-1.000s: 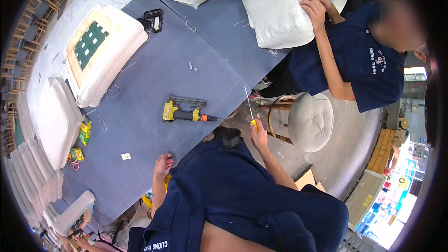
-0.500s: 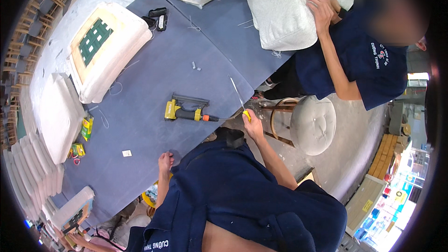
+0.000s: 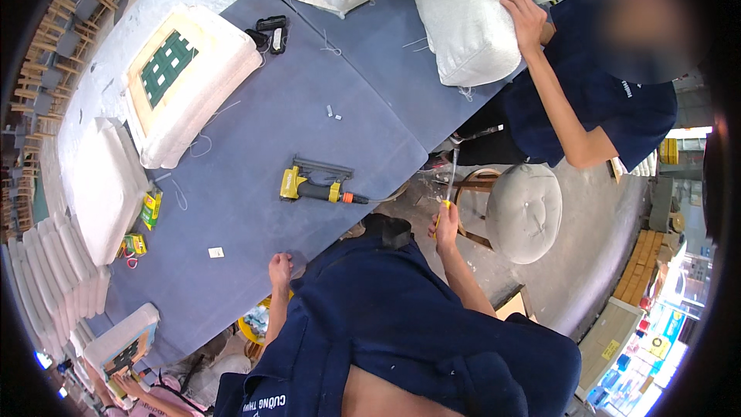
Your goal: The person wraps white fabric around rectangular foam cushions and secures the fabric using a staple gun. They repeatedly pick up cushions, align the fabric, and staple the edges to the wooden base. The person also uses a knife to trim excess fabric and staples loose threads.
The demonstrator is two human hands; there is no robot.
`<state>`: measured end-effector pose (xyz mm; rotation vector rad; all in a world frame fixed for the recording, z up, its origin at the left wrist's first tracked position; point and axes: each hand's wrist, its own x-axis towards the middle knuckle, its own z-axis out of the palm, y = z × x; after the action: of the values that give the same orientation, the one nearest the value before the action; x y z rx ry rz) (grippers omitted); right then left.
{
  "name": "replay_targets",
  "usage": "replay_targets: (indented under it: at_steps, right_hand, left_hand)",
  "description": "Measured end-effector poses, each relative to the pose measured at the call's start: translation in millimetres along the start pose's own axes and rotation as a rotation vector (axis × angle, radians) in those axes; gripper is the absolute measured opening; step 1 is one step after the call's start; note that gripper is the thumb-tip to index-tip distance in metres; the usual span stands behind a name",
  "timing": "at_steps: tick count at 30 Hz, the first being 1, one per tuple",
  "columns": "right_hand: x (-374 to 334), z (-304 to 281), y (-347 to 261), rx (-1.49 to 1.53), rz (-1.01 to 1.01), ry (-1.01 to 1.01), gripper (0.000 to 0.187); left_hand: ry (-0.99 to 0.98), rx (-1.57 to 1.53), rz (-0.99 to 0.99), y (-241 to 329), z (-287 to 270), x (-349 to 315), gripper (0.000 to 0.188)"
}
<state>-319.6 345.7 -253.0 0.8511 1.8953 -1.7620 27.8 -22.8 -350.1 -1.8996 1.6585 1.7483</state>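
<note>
My right hand (image 3: 445,230) is closed round the yellow handle of a tool with a long, thin metal shaft (image 3: 452,174). It is just off the table's edge, near a round stool, with the shaft pointing away from me; the tool's exact kind is unclear. At the table's near edge, my left hand (image 3: 281,269) has its fingers curled in, and I cannot see whether anything is inside them. Between and beyond my hands, a yellow and black staple gun (image 3: 315,185) lies on the blue-grey tabletop (image 3: 255,216). A small white tag (image 3: 215,252) sits left of my left hand.
A co-worker's hand (image 3: 525,15) rests on a white cushion (image 3: 467,23) at the far right. White padded seats (image 3: 212,69) and stacked pads (image 3: 62,278) line the left. A grey tufted stool (image 3: 525,212) stands right. Small boxes (image 3: 152,208) lie left; another person's arm (image 3: 135,390) shows lower left.
My right hand has moved right, off the table's edge, and swung the tool's shaft rightward. My left hand stays at the table's edge. The co-worker's second hand has lifted away from the cushion.
</note>
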Motion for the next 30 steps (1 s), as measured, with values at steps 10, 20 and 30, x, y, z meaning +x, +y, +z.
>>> replay_targets:
  at_steps: [10,20,30]
  right_hand:
    - [13,34,-37,0.903,0.725,-0.616,0.047]
    - [40,132,-79,-0.639,-0.278,-0.688,0.032]
    - [95,194,-119,-0.928,-1.215,-0.498,0.057]
  left_hand:
    - [0.123,0.195,-0.045,10,13,-3,0.037]
    - [0.043,0.254,0.235,174,54,-27,0.094]
    - [-0.021,-0.246,0.468,204,114,-14,0.069]
